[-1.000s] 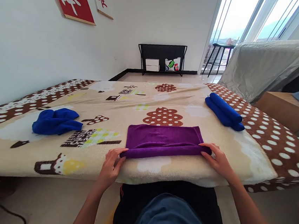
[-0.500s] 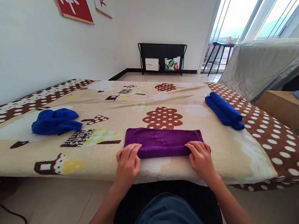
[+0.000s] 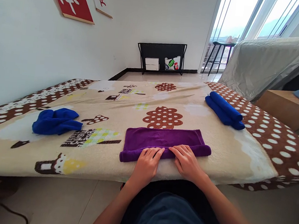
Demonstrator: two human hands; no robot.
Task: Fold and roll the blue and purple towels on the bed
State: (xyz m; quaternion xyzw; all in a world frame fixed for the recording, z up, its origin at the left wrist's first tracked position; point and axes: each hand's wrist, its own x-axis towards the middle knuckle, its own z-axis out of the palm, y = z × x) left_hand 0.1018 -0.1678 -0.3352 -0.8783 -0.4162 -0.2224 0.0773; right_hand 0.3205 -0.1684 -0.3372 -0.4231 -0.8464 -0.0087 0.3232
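Note:
A purple towel (image 3: 160,137) lies on the blanket in front of me, its near edge rolled into a tube and its far part flat. My left hand (image 3: 149,161) grips the roll left of its middle, fingers curled over the top. Close beside it, my right hand (image 3: 185,160) holds the roll right of the middle in the same way. Both ends of the roll stick out past my hands. My thumbs are mostly hidden.
The patterned blanket (image 3: 112,113) covers a wide bed-like surface. A crumpled blue cloth (image 3: 56,121) lies at left, and two rolled blue towels (image 3: 225,109) lie at right. Beyond stand a black rack (image 3: 162,51), a plastic-covered piece (image 3: 270,63) and a brown box (image 3: 279,107).
Both hands have moved inward from near the ends of the purple roll to its middle. The ends of the roll are now uncovered. The blue cloths stay where they were.

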